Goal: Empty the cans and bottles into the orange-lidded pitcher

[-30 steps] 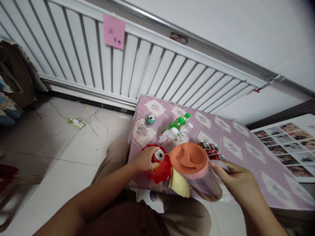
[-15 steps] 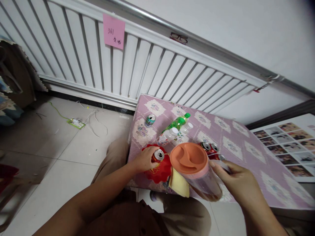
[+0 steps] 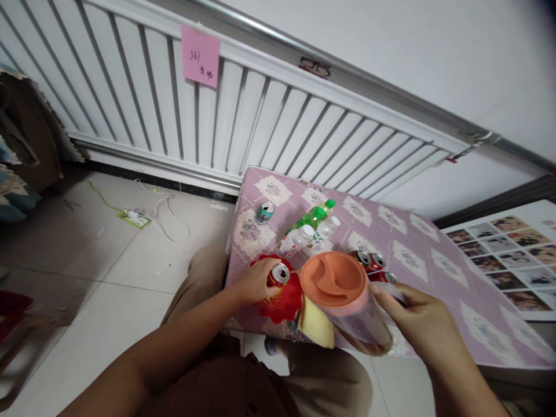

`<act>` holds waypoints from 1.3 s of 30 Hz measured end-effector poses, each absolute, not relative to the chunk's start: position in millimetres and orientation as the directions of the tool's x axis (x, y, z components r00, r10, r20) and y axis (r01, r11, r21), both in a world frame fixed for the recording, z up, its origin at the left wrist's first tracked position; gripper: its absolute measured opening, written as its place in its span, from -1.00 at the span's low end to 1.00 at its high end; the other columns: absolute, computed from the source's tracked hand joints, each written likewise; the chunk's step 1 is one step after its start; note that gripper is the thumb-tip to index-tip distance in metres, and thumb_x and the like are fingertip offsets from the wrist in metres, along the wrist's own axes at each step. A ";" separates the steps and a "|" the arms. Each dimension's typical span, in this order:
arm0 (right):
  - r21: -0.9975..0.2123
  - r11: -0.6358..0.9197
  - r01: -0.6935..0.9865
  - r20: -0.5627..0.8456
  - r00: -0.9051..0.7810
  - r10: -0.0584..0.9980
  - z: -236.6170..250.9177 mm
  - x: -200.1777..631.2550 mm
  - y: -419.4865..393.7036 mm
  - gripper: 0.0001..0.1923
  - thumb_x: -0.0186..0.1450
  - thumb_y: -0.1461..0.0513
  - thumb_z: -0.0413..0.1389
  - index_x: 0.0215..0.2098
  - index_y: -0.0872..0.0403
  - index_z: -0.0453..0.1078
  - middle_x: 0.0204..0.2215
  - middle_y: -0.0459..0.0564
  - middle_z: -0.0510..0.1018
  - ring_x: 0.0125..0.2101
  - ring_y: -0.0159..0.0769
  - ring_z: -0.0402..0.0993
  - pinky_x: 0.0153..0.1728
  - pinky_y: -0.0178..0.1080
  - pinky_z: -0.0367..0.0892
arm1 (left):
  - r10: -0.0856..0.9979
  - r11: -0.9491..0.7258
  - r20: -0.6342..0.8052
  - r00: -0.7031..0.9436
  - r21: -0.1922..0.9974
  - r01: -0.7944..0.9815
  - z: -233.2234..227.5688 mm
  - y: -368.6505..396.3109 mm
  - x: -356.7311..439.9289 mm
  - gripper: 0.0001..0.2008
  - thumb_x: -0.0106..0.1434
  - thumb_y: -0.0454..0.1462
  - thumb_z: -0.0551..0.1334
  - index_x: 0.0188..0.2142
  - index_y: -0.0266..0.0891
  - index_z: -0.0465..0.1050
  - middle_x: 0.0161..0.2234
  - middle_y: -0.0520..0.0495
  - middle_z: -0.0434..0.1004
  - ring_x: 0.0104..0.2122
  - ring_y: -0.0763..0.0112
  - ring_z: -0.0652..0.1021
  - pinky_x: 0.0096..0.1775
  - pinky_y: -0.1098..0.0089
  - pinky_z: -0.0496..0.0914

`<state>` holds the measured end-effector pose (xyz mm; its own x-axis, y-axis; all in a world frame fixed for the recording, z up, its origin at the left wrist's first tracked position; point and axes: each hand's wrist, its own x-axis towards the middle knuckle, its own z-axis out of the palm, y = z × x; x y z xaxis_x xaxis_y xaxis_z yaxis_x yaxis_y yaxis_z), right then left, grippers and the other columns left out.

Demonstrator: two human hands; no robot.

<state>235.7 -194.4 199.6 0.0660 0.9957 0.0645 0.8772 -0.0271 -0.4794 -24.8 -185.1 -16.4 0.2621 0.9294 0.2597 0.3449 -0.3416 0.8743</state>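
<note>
1. At the near edge of the desk [image 3: 434, 272], covered in a lilac patterned cloth, the left hand [image 3: 254, 282] has its grip closed round a red can [image 3: 279, 274] that stands upright on a red cloth [image 3: 284, 301], its opened top facing the camera.
2. The right hand [image 3: 417, 321] has its grip wrapped on the handle side of a clear jug [image 3: 354, 310] with an orange lid [image 3: 333, 280]; the jug is tilted toward the person and lifted, its base hanging past the desk's near edge.
3. As I judge it, the work is at an early point: the lid is on the jug, the can is upright on the cloth, and nothing is being poured; a little dark liquid seems to sit at the jug's bottom, though I cannot be sure.
4. The can sits just left of the jug, near it but not touching, so the two grips are close together.
5. A yellow cloth [image 3: 315, 324] droops beneath the jug at the desk's edge.
6. Untouched farther back: two more red cans [image 3: 369, 262] behind the jug, a green bottle [image 3: 313, 218], a clear bottle [image 3: 295, 240] beside it, and a green can [image 3: 264, 212] apart to the left.
</note>
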 end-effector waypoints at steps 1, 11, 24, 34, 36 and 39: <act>-0.482 -0.040 0.876 0.059 0.078 0.995 199.7 235.7 -194.1 -0.53 0.05 -0.14 0.17 -0.54 0.09 0.59 -0.51 0.04 0.66 -0.47 -0.08 0.55 -0.47 -0.22 0.40 | 0.929 -0.343 0.263 0.259 0.875 0.342 -17.0 -185.0 -24.5 -0.32 0.07 -0.39 0.34 0.20 -0.20 0.27 0.17 -0.24 0.42 0.17 0.03 0.44 0.25 0.03 0.30; -0.481 -0.117 0.869 0.016 0.141 0.990 204.5 232.3 -194.4 -0.45 -0.05 -0.22 0.15 -0.55 0.08 0.59 -0.54 0.01 0.64 -0.47 -0.08 0.52 -0.46 -0.19 0.37 | 0.930 -0.343 0.267 0.252 0.876 0.338 -15.9 -185.1 -24.2 -0.32 0.05 -0.39 0.35 0.19 -0.20 0.28 0.16 -0.24 0.43 0.16 0.03 0.45 0.23 0.04 0.31; -0.505 -0.128 0.854 0.011 0.154 0.988 204.9 230.9 -194.5 -0.48 -0.05 -0.20 0.16 -0.56 0.07 0.58 -0.53 0.00 0.64 -0.48 -0.11 0.49 -0.47 -0.20 0.36 | 0.929 -0.345 0.267 0.254 0.874 0.341 -18.8 -185.3 -24.7 -0.31 0.06 -0.39 0.34 0.20 -0.19 0.27 0.17 -0.23 0.42 0.17 0.03 0.44 0.24 0.04 0.31; -0.488 -0.122 0.864 0.005 0.143 0.990 203.5 236.7 -194.9 -0.46 -0.03 -0.22 0.16 -0.53 0.08 0.58 -0.56 -0.02 0.61 -0.46 -0.11 0.48 -0.45 -0.21 0.35 | 0.928 -0.349 0.268 0.260 0.869 0.350 -17.3 -185.0 -24.2 -0.32 0.06 -0.40 0.35 0.19 -0.23 0.27 0.16 -0.26 0.42 0.16 0.04 0.45 0.23 0.04 0.32; -0.480 -0.112 0.870 0.013 0.135 0.991 203.9 236.1 -194.9 -0.47 -0.03 -0.21 0.15 -0.54 0.07 0.57 -0.56 -0.02 0.61 -0.46 -0.11 0.48 -0.46 -0.21 0.35 | 0.927 -0.350 0.271 0.258 0.871 0.344 -17.0 -185.0 -24.2 -0.32 0.05 -0.41 0.35 0.18 -0.21 0.27 0.16 -0.24 0.43 0.16 0.04 0.45 0.23 0.04 0.32; -0.478 -0.113 0.871 0.016 0.138 0.990 204.2 235.1 -194.7 -0.46 -0.03 -0.22 0.14 -0.56 0.07 0.57 -0.56 -0.02 0.61 -0.46 -0.10 0.49 -0.47 -0.21 0.35 | 0.928 -0.350 0.273 0.256 0.873 0.339 -17.0 -185.0 -24.3 -0.31 0.05 -0.41 0.35 0.18 -0.19 0.28 0.16 -0.24 0.43 0.16 0.03 0.45 0.23 0.02 0.32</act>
<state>235.1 -194.7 204.2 0.1377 0.9903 0.0161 0.8709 -0.1133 -0.4782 -24.3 -185.0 -17.0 0.2555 0.9275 0.2729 0.3388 -0.3502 0.8732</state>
